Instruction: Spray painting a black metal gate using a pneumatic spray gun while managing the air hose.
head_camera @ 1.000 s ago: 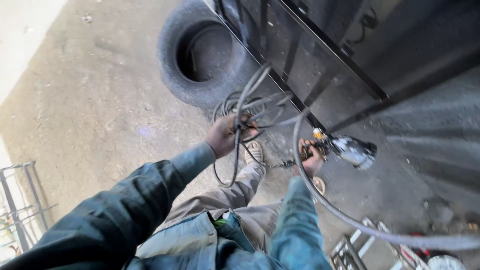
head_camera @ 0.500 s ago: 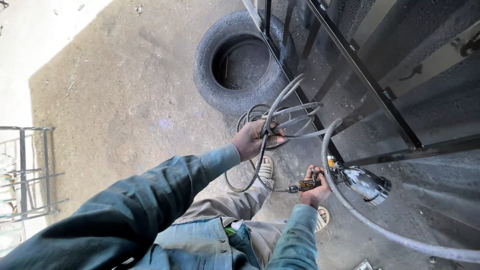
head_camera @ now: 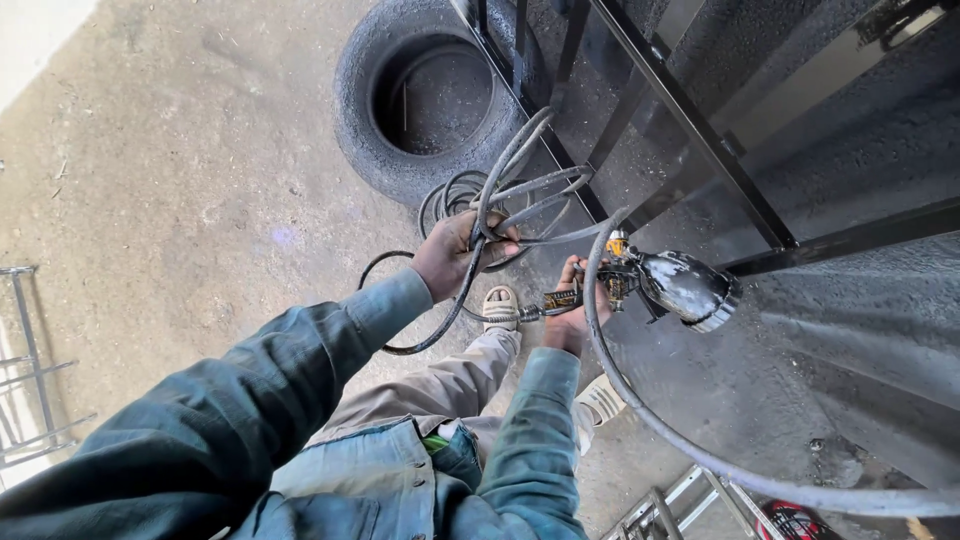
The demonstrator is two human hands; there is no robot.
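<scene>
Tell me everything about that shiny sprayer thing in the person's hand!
The silver metal spray gun has a rounded, paint-speckled cup tilted right, plus brass and yellow fittings. The right hand grips its handle beside the black metal frame. A grey hose curves past it; where that joins is unclear.

Old tyre (head_camera: pixel 430 95) is laid flat on concrete floor (head_camera: pixel 180 180), w/ grey dust seen in its hollow centre. Black metal frame (head_camera: pixel 690 130) is set just beside tyre, at upper right, its bars running diagonally. Wire rack (head_camera: pixel 30 370) is seen at left edge, partly cut off. Part of a metal ladder-like frame (head_camera: pixel 670 505) is seen at bottom edge.
</scene>
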